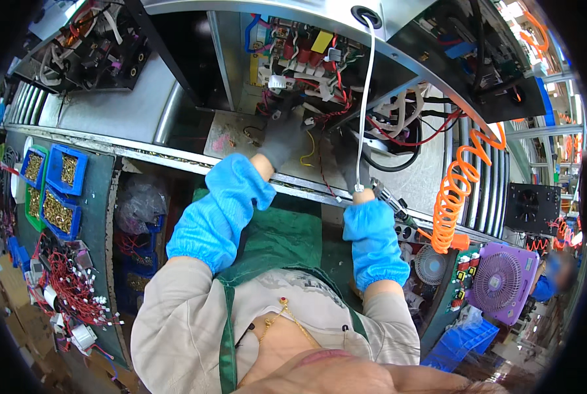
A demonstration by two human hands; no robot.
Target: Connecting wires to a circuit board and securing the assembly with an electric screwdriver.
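Observation:
An open metal cabinet (221, 59) stands before me, packed with circuit boards and wires. My left hand (283, 134), in a dark grey glove, reaches to its lower opening. The fingers are bent together among thin wires, and what they grip is too small to make out. Beside them is a small white connector (310, 121) on red wires (339, 110). My right hand (351, 157), also gloved, is to the right under the cabinet's edge, near those wires; its fingers are hidden in shadow. A white cable (367, 85) hangs down in front of my right wrist.
An orange coiled air hose (447, 203) leads to a power screwdriver (392, 203) right of my right sleeve. Blue bins (60, 213) of brass-coloured parts and a heap of red wire harnesses (73, 282) lie on the left. A purple fan (500, 282) stands at right.

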